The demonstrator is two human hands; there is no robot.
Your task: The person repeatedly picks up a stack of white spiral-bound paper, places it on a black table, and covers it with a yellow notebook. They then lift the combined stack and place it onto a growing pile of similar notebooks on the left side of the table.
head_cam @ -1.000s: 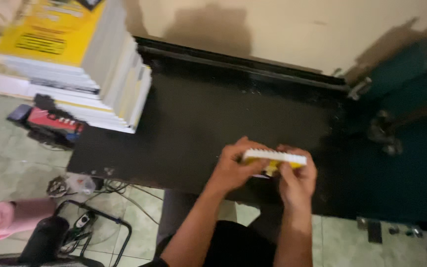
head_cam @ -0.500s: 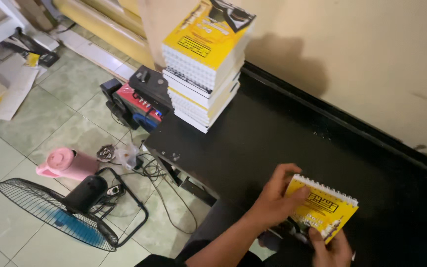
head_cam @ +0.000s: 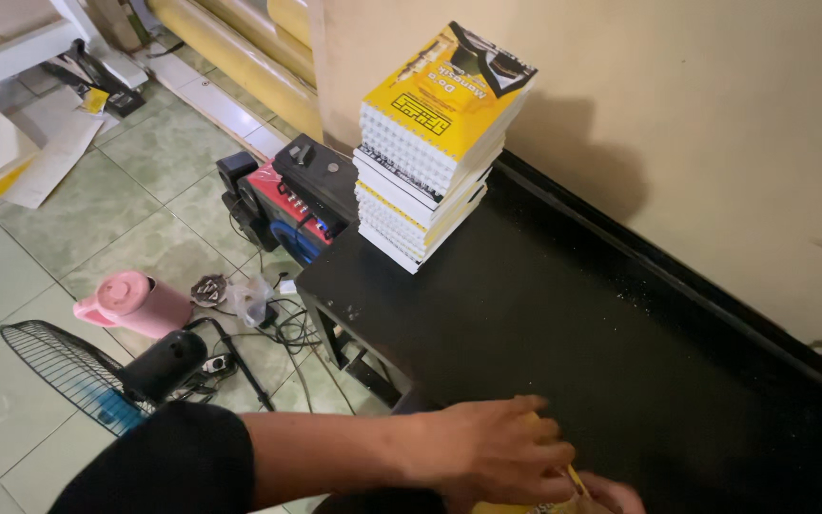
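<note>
Hands [head_cam: 525, 466] closed on yellow booklet [head_cam: 563, 476]

The left arm entered from the lower left, its upper part covered by a black sleeve and the forearm bare, lying nearly level across the near edge of the black table [head_cam: 620, 324]. The left hand [head_cam: 492, 447] was turned palm down, knuckles uppermost, fingers curled downward and closed over a yellow item beneath it. The wrist was straight. The right hand [head_cam: 616, 495] showed only in part at the bottom edge, just beside the left hand and touching the same yellow item; its fingers could not be made out. The right arm was out of view.
</note>
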